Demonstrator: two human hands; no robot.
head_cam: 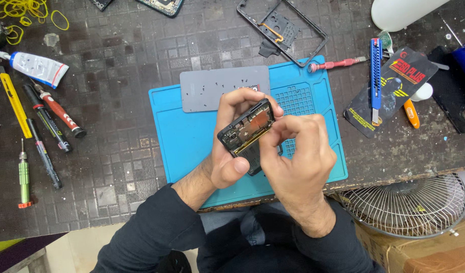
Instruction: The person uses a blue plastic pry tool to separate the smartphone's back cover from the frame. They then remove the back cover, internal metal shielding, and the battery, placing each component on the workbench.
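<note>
My left hand (227, 151) grips an opened black phone (246, 126) with its back removed, so the circuit boards and a copper-coloured part show. It is held tilted above a blue work mat (184, 131). My right hand (298, 156) is closed against the phone's right edge, fingertips pressing on its inner parts. The lower end of the phone is hidden behind my right hand. A grey flat plate (212, 88) lies on the mat just beyond my hands.
A black phone frame (283, 30) lies beyond the mat. Screwdrivers (45, 136), a yellow tool and a glue tube (37, 66) lie left. A red-handled screwdriver (336, 64), blue utility knife (375, 71) and dark packet (394, 88) lie right. A fan grille (409, 205) stands below the table edge.
</note>
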